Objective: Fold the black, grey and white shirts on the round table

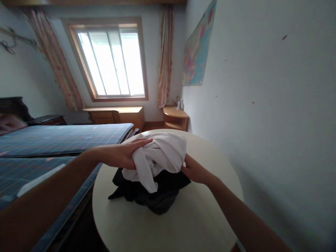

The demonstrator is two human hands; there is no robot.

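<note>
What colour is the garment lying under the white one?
Black: the black garment under the white garment, clearest in the head view.

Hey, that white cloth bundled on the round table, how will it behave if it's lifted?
The white cloth is crumpled and drapes over the dark garment, so it is probably floppy and will sag. It looks thin, likely light. Both hands grip it, so it may unfurl.

Most of the black garment (154,196) was covered by the white cloth (157,157). The right hand's (195,171) fingertips were hidden behind that cloth. The tabletop (183,224) was cut off by the lower edge, beneath the cloth.
</note>
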